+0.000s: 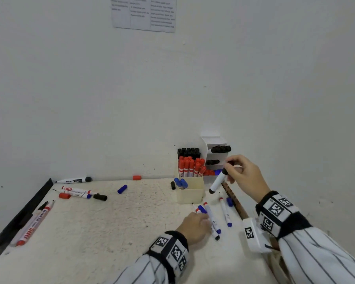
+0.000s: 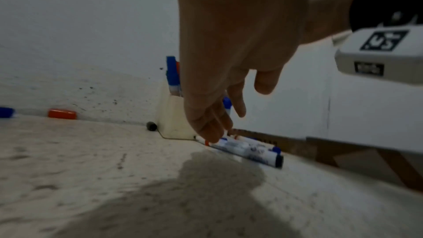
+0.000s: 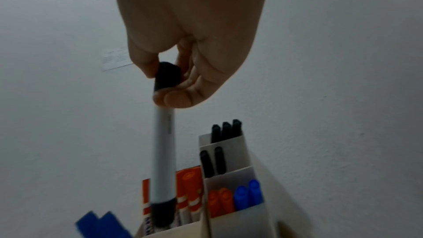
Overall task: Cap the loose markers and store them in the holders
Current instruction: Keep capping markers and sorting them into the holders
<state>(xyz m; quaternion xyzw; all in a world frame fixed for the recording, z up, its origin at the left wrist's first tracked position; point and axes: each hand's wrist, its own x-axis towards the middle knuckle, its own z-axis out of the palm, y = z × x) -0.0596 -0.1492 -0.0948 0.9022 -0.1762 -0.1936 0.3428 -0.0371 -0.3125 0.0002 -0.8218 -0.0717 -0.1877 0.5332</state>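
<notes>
My right hand (image 1: 241, 173) pinches a black-capped white marker (image 1: 218, 181) above the holders (image 1: 190, 193) at the bench's (image 1: 111, 222) far wall; my left hand (image 1: 194, 226), fingers relaxed, touches loose markers (image 1: 212, 220).

A speckled white table (image 1: 111, 232) carries a cream holder (image 1: 190, 190) at far right, loose markers (image 1: 223, 212) just near of it, more markers (image 1: 76, 190) far left, and a red cap (image 1: 137, 177) against the wall.

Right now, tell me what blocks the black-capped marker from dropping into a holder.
Nothing visible does. The right hand holds the black-capped marker in open air beside the holders, already packed with markers.
</notes>
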